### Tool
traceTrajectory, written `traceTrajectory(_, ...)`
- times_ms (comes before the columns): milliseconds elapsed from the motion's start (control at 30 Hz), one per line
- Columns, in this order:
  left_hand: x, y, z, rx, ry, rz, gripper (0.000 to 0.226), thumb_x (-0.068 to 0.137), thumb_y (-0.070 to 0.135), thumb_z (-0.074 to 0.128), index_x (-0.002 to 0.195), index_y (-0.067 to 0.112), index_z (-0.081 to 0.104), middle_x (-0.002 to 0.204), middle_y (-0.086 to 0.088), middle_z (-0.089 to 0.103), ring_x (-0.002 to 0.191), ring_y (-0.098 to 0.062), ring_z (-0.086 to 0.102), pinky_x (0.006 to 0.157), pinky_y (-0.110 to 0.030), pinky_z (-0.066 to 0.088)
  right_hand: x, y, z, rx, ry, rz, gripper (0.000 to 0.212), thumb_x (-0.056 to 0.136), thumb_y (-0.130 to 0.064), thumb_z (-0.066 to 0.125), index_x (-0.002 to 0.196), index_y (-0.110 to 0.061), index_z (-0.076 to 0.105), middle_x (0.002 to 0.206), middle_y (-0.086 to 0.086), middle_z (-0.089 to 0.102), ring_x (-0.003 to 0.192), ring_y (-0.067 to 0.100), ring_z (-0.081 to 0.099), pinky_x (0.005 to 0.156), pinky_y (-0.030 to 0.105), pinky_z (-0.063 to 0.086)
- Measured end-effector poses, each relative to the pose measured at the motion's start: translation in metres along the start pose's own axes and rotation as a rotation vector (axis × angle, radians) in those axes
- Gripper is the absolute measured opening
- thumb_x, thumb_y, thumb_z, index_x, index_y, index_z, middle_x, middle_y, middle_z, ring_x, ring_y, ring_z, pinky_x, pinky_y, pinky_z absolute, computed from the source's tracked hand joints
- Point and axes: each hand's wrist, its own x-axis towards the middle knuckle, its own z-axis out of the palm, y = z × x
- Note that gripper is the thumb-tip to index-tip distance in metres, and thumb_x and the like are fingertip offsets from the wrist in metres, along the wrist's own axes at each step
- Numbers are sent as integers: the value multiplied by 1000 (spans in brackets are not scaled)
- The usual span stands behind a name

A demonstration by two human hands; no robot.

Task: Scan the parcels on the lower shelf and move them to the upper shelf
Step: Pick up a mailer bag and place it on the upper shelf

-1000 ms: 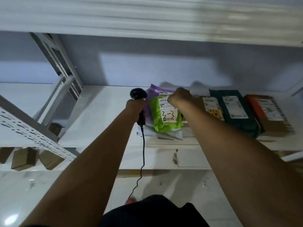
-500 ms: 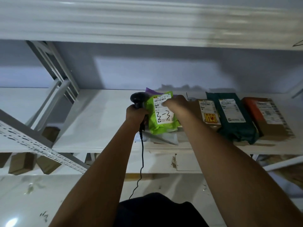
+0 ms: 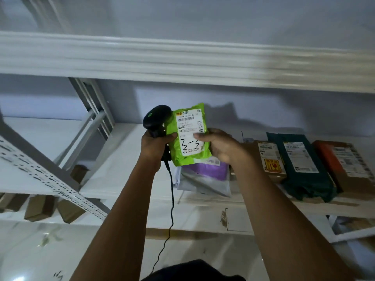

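Observation:
My right hand (image 3: 220, 146) grips a lime-green parcel (image 3: 189, 136) by its right edge and holds it upright above the lower shelf (image 3: 125, 171), white label facing me. My left hand (image 3: 155, 146) grips a black corded barcode scanner (image 3: 155, 119) right beside the parcel's left edge, and its thumb touches the parcel. Under the green parcel lie a purple parcel (image 3: 211, 169) and a grey mailer (image 3: 205, 184). To the right on the shelf sit a brown box (image 3: 267, 159), a dark green parcel (image 3: 300, 165) and an orange-and-brown box (image 3: 345, 165). The upper shelf (image 3: 182, 57) runs across above.
A grey slotted shelf upright (image 3: 50, 175) slants across the left. Small brown boxes (image 3: 40, 207) lie below it near the floor. The scanner's cable (image 3: 171, 209) hangs down toward my body. The left half of the lower shelf is bare.
My right hand has lifted the green parcel off the purple one and stood it upright. The scanner has risen with it, and my view has tilted up.

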Motion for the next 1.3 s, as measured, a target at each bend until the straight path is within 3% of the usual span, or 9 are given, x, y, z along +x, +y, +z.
traceTrajectory(67,-1,10,-9,12,6,18,33,85,-3,77,112,8,63,97,-11,76,68,-27,76,64,-55,61,-1,-3,8,-17,-65,6,23,89,-2,68,111,-9,70,108,13,76,99,30,74,91,45,58)
traceTrajectory(267,-7,26,-31,58,-56,88,52,78,10,88,122,3,61,109,-18,76,87,-43,76,71,-70,55,10,-7,35,30,2,-100,26,85,6,70,108,-6,72,112,19,74,101,32,74,89,46,59)
traceTrajectory(400,-9,27,-41,77,2,107,53,75,0,87,124,6,66,106,-8,79,89,-32,78,68,-55,64,9,-8,47,11,-30,-90,26,85,6,69,107,-7,73,114,19,74,101,31,74,92,48,58)
traceTrajectory(533,-13,26,-47,75,12,141,50,75,-4,85,122,7,70,104,-5,80,89,-27,78,69,-46,64,6,-7,56,-32,-118,-84,40,84,-2,74,123,-4,69,117,16,74,108,33,72,97,50,55)
traceTrajectory(633,-17,29,-46,84,22,169,46,78,-4,84,120,7,70,103,-6,80,86,-27,79,67,-46,65,10,-5,62,-46,-13,-115,41,79,2,77,120,-4,72,113,15,75,104,30,73,99,52,54)
traceTrajectory(733,-21,34,-47,96,54,168,33,85,5,80,114,3,65,97,-13,75,71,-39,72,60,-54,60,17,-5,64,-97,116,-151,32,76,1,80,106,-10,77,105,10,78,98,27,75,97,52,55)
traceTrajectory(833,-24,42,-51,97,70,164,26,90,21,79,103,3,64,83,-13,62,61,-29,56,60,-47,52,23,-8,56,-128,267,-158,25,75,0,81,93,-17,78,97,7,79,90,24,76,88,49,60)
traceTrajectory(967,-35,58,-45,92,23,171,26,91,30,77,95,5,69,78,-8,68,57,-24,56,58,-36,50,25,-9,47,-103,354,-157,30,78,2,79,106,-7,76,104,14,77,91,29,75,74,39,61)
traceTrajectory(1300,-54,80,-32,168,-68,143,29,89,34,79,86,8,67,72,-10,64,52,-22,53,53,-30,48,34,-16,44,-180,536,-132,28,71,-7,87,97,-7,78,93,11,78,84,27,75,75,44,62)
